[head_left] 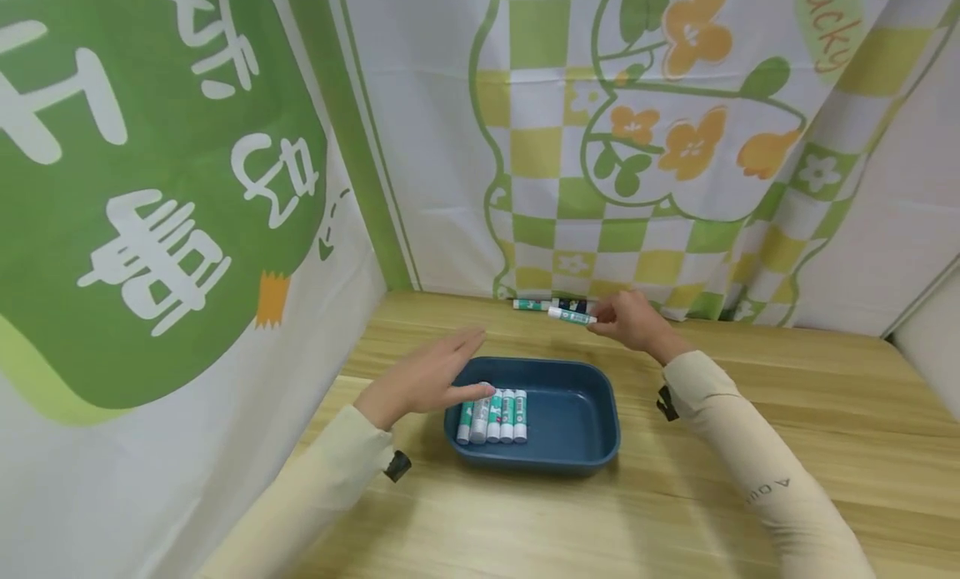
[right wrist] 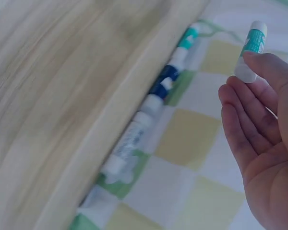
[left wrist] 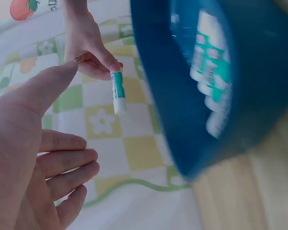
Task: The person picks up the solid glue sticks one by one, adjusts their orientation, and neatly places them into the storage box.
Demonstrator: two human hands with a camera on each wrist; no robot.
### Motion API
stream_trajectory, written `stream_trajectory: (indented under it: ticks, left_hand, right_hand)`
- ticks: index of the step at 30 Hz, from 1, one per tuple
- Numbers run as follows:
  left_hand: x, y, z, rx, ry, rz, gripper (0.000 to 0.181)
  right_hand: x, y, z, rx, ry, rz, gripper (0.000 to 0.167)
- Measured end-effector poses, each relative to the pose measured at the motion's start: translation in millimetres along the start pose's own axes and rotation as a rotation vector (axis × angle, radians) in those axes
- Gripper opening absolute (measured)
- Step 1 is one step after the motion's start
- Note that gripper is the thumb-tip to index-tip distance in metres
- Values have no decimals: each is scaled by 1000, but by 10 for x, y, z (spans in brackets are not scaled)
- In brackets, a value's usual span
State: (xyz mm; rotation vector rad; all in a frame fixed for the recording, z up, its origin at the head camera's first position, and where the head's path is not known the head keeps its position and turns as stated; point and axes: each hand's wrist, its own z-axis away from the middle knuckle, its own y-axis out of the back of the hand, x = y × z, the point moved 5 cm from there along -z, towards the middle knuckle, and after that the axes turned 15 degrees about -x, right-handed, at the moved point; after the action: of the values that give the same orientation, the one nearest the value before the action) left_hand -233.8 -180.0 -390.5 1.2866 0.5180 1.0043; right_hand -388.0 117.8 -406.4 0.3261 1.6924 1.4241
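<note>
My right hand (head_left: 633, 319) pinches one end of a green-and-white glue stick (head_left: 572, 316) between thumb and fingers, above the back of the table. The right wrist view shows the same glue stick (right wrist: 253, 43) tilted upward from the fingertips. Over the left edge of a dark blue tray (head_left: 572, 429) is my left hand (head_left: 427, 375), fingers extended and thumb apart, holding nothing. Inside the tray, several glue sticks (head_left: 508, 416) lie side by side at the left; the left thumb covers part of their upper ends in the head view.
Along the table's back edge, against the cloth, lie a green-labelled glue stick (head_left: 531, 305), a dark-blue-labelled one (right wrist: 164, 81) and a whitish one (right wrist: 127, 143). A patterned cloth (head_left: 540, 179) hangs behind the wooden table (head_left: 787, 412); another cloth (head_left: 247, 346) hangs at the left.
</note>
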Motion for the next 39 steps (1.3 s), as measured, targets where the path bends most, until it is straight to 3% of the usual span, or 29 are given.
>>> stream_trajectory:
  ticks: [7,15,23,28,31,34,36,39]
  left_hand:
    - [276,312,-262,87,-84,-184,76]
    - [553,460,-553,327,-151,-468,50]
    - [744,427,-662,359,-164,-557,19]
    - [798,417,-688,373,-172,-573,12]
    - [792,427,-695,363,-168,-524,13]
    - [757,456,-694,363,-178,-364,13]
    - [717,486,-692,377,-194,-197,14]
    - [629,535,-694,414,-237,143,20]
  right_hand:
    - [-367,89,179,-18,53,-6,14]
    - [-785,77,310,-61,139,43,7]
    - [-1021,29,349,-73,241,98,5]
    - [-1122,71,394,-42,262,128,6]
    - [-1177,119,420,-32,283,141,7]
    - [-1229,206,457,-20,266,132,10]
    - [-1242,279,485,-11,225,79,13]
    - [-1237,409,527,18,144,-53,18]
